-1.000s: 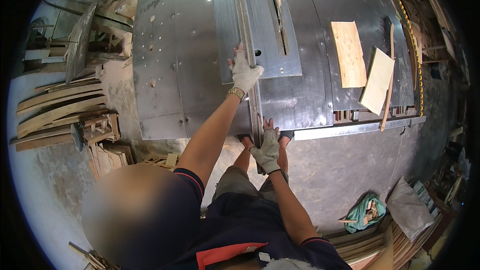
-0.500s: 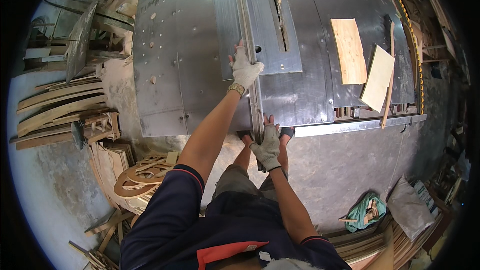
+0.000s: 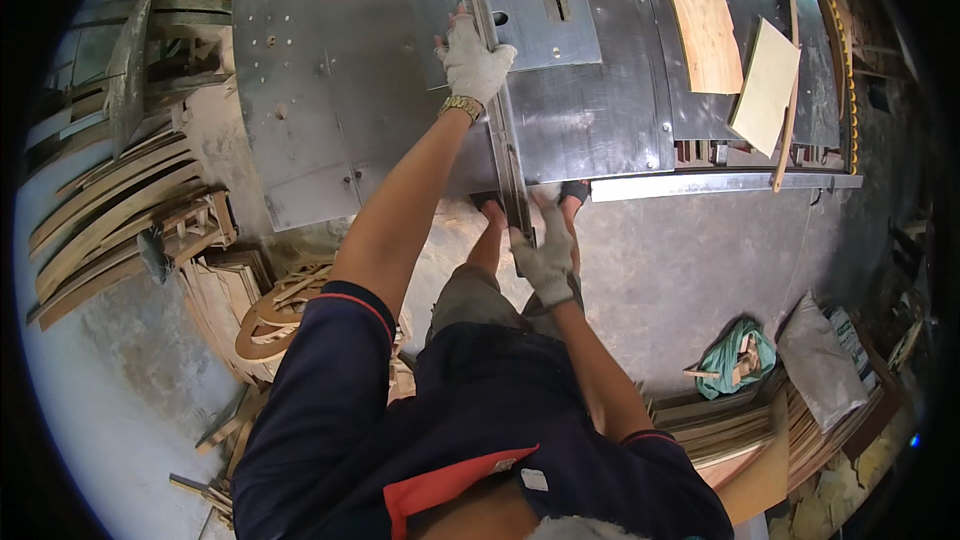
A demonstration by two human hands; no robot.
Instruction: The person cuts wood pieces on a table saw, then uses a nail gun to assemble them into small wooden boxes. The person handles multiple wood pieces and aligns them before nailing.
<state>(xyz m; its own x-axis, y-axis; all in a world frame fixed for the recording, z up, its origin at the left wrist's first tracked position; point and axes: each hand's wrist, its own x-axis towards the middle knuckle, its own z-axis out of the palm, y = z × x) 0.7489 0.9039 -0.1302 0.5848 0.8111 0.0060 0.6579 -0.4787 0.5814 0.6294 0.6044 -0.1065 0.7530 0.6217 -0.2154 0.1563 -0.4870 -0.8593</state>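
The long metal bar [image 3: 506, 152] lies across the tabletop [image 3: 380, 70], over the insert plate [image 3: 565, 45] with the blade slot, and its near end sticks out past the front edge, above the floor. The left hand [image 3: 477, 60], in a fingerless-looking knitted glove, lies over the bar with its fingers spread on the left and its thumb out to the right; the palm hides the contact, so I cannot tell how firmly it presses. The right hand [image 3: 546, 260], gloved too, is at the near end. It is loosely spread and blurred, with the thumb close to the bar; whether it touches, I cannot tell.

I judge the bar to be rather heavy and quite stiff, because it looks like metal and shows no sag at the overhanging end. It is not fragile, but its smooth faces may slip on the polished sheet, and its edges may be hard on bare fingertips. A good hold seems to be with one of the hands on the middle part, and the other around the overhanging end, where the fingers can go underneath.
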